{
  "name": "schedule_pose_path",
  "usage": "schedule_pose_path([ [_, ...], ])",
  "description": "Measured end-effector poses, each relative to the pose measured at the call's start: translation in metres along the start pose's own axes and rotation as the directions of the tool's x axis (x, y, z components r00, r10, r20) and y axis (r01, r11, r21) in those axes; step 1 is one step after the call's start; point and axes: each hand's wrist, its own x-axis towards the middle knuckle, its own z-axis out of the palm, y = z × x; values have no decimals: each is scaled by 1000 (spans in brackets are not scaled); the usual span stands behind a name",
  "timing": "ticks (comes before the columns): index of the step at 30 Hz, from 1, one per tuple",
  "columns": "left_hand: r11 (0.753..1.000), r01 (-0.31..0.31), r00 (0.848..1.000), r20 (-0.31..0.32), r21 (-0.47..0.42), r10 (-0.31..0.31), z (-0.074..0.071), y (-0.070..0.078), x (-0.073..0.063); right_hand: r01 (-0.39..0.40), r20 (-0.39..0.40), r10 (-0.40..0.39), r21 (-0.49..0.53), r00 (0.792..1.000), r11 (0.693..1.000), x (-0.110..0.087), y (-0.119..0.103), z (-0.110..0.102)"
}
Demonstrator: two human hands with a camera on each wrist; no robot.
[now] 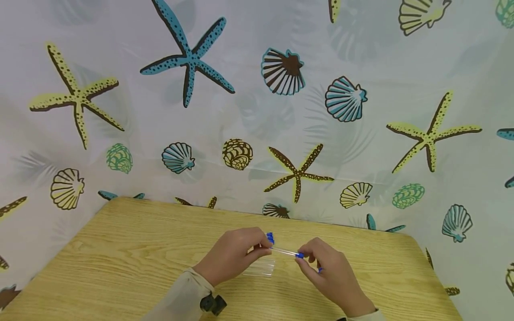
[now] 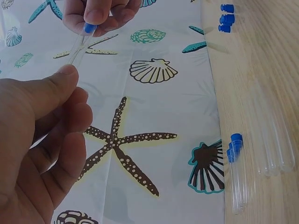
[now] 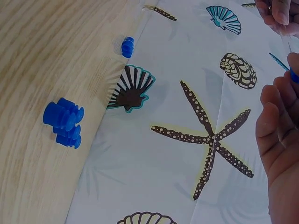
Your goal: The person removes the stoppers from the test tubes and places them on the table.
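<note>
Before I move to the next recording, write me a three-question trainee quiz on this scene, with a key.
1. Which hand has its grip on the blue cap at the end of the clear tube?
2. True or false: the left hand has nothing in its grip.
3. In the right wrist view, where does the nearest cluster of caps stand?
a) in a bowl
b) on the wooden table
c) on a tray

Key:
1. The right hand.
2. False; the left hand holds the clear tube.
3. b
</note>
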Motion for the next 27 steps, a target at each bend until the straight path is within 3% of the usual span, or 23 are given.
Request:
schedule_pose_path([
  [15,1000,6,1000,19,-12,-6,2,2,-2,38,-31,-38,9,999,999,1,-4,-3],
  [18,1000,-2,1000,21,-14,2,1,1,-2,50,-15,-50,33,999,998,0,-4,-3],
  [27,999,-46,999,14,-23,46,2,-2,-4,-10,94,3,79,996,997,-2,-3,-4],
])
